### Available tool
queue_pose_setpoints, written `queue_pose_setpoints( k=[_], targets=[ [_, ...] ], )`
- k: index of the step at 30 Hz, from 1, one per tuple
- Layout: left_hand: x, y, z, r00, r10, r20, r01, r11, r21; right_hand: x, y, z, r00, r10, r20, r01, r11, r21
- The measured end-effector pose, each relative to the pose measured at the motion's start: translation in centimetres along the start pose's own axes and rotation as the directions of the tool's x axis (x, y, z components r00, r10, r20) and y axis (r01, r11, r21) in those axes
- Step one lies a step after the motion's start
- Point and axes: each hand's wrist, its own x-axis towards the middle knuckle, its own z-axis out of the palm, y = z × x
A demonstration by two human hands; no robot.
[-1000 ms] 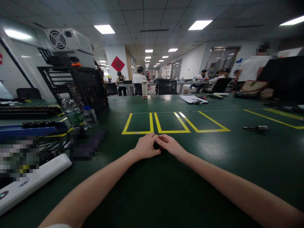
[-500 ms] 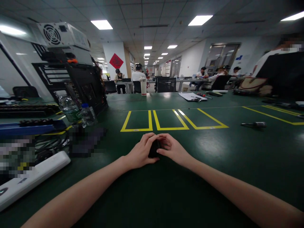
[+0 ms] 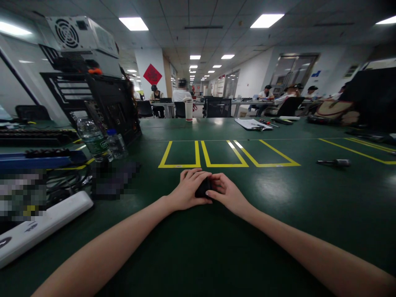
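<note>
Between my hands, just in front of the yellow tape outlines, is a small rounded black object (image 3: 202, 189); its kind I cannot make out, as fingers cover much of it. My left hand (image 3: 188, 189) is wrapped round it from the left, fingers over the top and thumb along the near side. From the right, my right hand (image 3: 228, 193) pinches its edge with a curled thumb and fingers. The fingertips of both hands meet near its upper side. Beneath them lies the dark green tabletop (image 3: 198, 247).
Yellow tape outlines (image 3: 179, 166) mark the table ahead. A screwdriver (image 3: 335, 163) lies to the right, a clipboard (image 3: 253, 123) farther back near a white cup (image 3: 188, 110). At left stand an open computer case (image 3: 114, 111), plastic bottles (image 3: 93, 138) and a white power strip (image 3: 46, 227).
My left fingers have stretched farther over the black object, and more of it shows between my hands. The view has shifted slightly. A person at the far right has moved mostly out of sight.
</note>
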Motion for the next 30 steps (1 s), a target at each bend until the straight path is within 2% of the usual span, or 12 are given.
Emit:
queue_pose_setpoints(
  k=[4,11,17,22,26,30],
  targets=[
    [-0.23,0.29,-0.64,0.998,0.007,0.058,-0.002,0.997,-0.079,-0.23,-0.36,0.07,1.0,-0.009,0.021,0.009,0.999,-0.036],
    [-0.43,0.13,-0.34,0.998,-0.058,0.037,0.063,0.99,-0.129,-0.32,-0.17,0.01,0.999,-0.033,0.035,0.035,0.999,-0.041],
    [-0.54,0.44,-0.68,0.997,-0.046,0.056,0.051,0.994,-0.093,-0.38,-0.31,-0.11,0.999,-0.028,0.045,0.025,0.998,0.063],
    [-0.53,0.64,-0.7,0.998,-0.033,0.057,0.036,0.998,-0.053,-0.17,-0.25,-0.47,0.997,0.019,0.07,-0.018,1.0,-0.007],
    [-0.49,0.55,-0.58,0.998,-0.045,0.053,0.047,0.998,-0.032,0.16,0.14,-0.77,0.993,0.072,0.091,-0.073,0.997,0.001],
    [-0.52,0.4,-0.41,0.997,-0.05,0.055,0.052,0.998,-0.025,0.05,0.27,-0.84,0.988,0.035,0.152,-0.041,0.999,0.033]
  ],
)
